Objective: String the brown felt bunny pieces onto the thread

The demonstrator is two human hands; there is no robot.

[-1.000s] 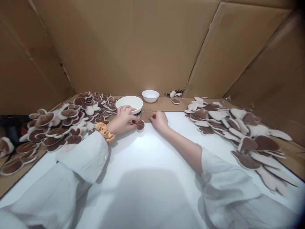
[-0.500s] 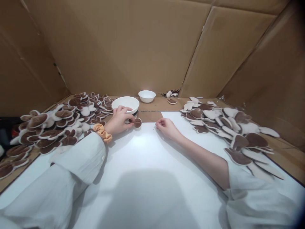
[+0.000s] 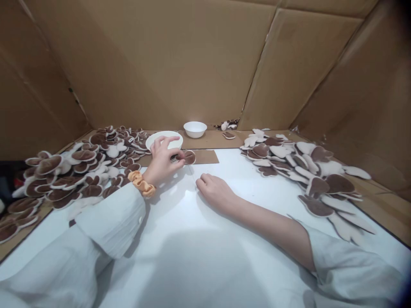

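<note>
My left hand (image 3: 163, 160) pinches a small round brown plush piece (image 3: 189, 157) between thumb and fingers, lifted just in front of a white bowl (image 3: 163, 139). An orange scrunchie (image 3: 141, 182) sits on that wrist. My right hand (image 3: 214, 190) rests on the white table surface (image 3: 205, 239) with its fingers curled under; a thin thread seems to run from it up toward the brown piece, but I cannot make out what the fingers hold.
A heap of brown and cream plush pieces (image 3: 67, 171) lies at the left, and another heap of larger ones (image 3: 302, 167) at the right. A second white bowl (image 3: 195, 128) stands at the back. Cardboard walls (image 3: 180, 64) enclose the table.
My right hand has drawn back toward me, from beside the cardboard strip down onto the white surface. My left hand has lifted the brown piece slightly.
</note>
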